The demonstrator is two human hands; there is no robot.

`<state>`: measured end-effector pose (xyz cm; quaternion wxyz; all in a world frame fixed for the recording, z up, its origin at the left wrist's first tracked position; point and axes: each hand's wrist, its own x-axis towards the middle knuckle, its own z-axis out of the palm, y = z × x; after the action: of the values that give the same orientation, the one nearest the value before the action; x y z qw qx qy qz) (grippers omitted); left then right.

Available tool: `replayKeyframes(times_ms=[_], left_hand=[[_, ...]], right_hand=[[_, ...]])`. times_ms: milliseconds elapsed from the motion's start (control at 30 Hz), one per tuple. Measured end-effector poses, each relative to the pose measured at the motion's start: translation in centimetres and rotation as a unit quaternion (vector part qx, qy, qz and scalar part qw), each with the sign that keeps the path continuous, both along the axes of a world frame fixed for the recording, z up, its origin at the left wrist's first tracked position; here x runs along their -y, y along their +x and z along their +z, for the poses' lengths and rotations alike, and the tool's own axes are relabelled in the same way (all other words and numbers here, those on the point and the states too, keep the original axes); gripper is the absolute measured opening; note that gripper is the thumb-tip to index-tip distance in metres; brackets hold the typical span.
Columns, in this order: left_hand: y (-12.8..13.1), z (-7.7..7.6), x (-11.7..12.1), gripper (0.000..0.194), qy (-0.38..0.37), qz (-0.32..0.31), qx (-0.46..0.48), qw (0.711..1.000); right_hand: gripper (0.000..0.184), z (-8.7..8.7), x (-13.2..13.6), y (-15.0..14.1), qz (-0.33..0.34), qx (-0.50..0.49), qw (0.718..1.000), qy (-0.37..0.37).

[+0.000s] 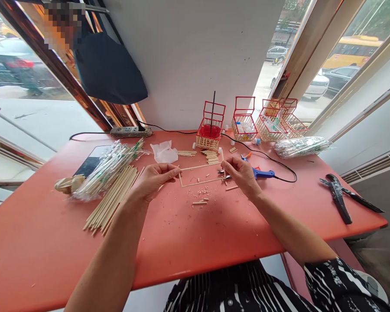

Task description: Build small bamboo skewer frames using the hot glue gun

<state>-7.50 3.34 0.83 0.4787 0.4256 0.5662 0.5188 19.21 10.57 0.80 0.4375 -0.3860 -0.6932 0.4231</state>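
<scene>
A thin rectangular frame of wooden sticks [202,183] is held between my two hands above the table. My left hand [159,177] pinches its left corner between thumb and fingertips. At the opposite side, my right hand [241,175] grips the upper right corner, where a short stick end points upward. Below the frame lie small offcuts [199,203] and crumbs of wood. Just past my right hand sits a blue-handled glue gun [263,173], partly hidden by that hand. Beyond the frame lie short cut sticks [211,157] in a small pile.
A bundle of long sticks [112,203] and plastic-wrapped sticks [107,173] lie left. Along the wall stand small stick baskets with red rims [245,125], one holding a red pot [210,131]. Black-handled cutters [338,197] rest at right. A power strip [131,131] and black cable run behind.
</scene>
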Motion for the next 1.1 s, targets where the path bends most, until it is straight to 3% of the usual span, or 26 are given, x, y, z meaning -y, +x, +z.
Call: replayKeyframes(times_ms=[200,667,967,1100], left_hand=[[-0.41,-0.04,0.07,0.038,-0.013,-0.027,-0.005,1.0],[-0.04,0.45,-0.02,0.042,-0.015,-0.007,0.01,1.0],[-0.23,0.06,-0.11,0.042,-0.012,0.025,0.011,1.0],[-0.31,0.02,-0.04,0.039,-0.011,0.005,0.012,1.0]], right_hand=[[0.035,-0.01,-0.01,-0.01,0.017,-0.011,1.0,-0.011],[0.034,-0.3,-0.58,0.2,0.016,0.027,1.0,0.0],[0.042,-0.18,-0.63,0.04,0.037,-0.005,0.996,-0.075],[0.042,-0.06,-0.49,-0.08,0.033,-0.017,0.996,-0.086]])
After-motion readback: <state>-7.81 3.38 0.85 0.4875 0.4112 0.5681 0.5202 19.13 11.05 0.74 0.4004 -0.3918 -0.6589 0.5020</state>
